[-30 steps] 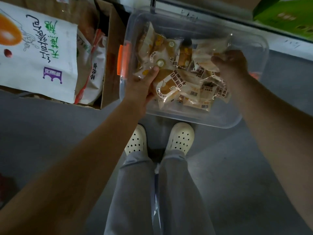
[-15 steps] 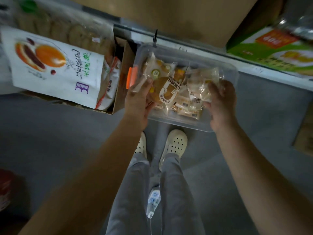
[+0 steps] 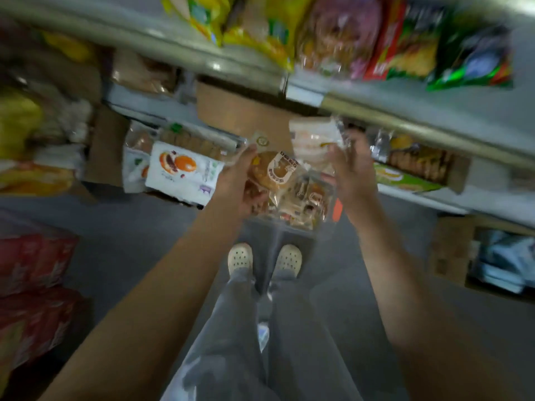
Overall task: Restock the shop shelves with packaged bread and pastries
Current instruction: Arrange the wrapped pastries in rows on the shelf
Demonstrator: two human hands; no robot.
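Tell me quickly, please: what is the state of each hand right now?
Left hand: grips a packaged round bun.
Right hand: holds a pale pastry packet; motion blur hides the exact finger position.

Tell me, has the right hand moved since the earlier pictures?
Yes. The right hand has risen out of the clear bin, lifting a pale packet toward the shelves.

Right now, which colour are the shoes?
The shoes are cream-white, perforated; head view.
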